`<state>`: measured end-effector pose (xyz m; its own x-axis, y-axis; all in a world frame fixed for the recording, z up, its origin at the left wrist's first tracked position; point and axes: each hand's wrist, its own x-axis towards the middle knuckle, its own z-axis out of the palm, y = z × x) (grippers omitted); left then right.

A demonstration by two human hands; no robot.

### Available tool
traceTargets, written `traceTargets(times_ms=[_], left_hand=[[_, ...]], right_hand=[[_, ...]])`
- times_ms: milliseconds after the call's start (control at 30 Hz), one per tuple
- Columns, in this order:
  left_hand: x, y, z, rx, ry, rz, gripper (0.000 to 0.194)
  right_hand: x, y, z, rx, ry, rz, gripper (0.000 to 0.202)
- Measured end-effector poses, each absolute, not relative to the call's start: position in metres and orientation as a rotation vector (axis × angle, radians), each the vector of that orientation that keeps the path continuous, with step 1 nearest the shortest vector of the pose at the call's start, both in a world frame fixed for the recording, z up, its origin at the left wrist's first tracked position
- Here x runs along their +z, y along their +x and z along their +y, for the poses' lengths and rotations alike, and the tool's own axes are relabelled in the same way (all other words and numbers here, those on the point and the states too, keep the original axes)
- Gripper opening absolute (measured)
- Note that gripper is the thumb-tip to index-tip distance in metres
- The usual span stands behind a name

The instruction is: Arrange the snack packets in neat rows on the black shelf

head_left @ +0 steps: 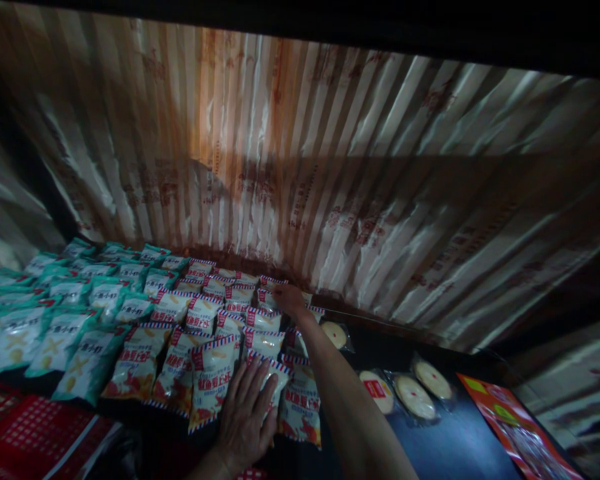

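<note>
Rows of white snack bags (213, 377) with red lettering and striped edges stand close together on a dark surface. My left hand (247, 410) lies over a front snack bag (275, 380), fingers stretched out and resting on it. Farther back, my right hand (289, 300) reaches to a snack bag (269, 299) in the rear rows. It is dim there and the fingers are mostly hidden, so I cannot tell whether they grip that bag. My right forearm covers part of the bags at the right end of the rows.
Green-and-white snack bags (70, 327) fill the left side. On the right lie several round pale wrapped items (415, 395) and a red-orange packet (515, 427). A red perforated basket (35, 427) sits at the lower left. Behind everything hangs pleated sheeting (300, 147).
</note>
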<state>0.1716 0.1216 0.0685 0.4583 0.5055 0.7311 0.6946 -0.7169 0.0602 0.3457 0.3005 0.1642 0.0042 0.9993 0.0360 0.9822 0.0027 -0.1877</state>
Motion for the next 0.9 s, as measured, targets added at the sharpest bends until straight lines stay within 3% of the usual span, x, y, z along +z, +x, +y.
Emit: traceTargets(times_ms=[467, 900], left_hand=[[0.067, 0.172, 0.123, -1.093, -2.502, -1.029, 0.053], [0.067, 0.173, 0.121, -1.104, -2.490, -1.052, 0.052]], right_hand=[[0.164, 0.336, 0.292, 0.049, -1.932, -2.052, 0.026], [0.163, 0.329, 0.267, 0.346, -1.634, -2.385, 0.014]])
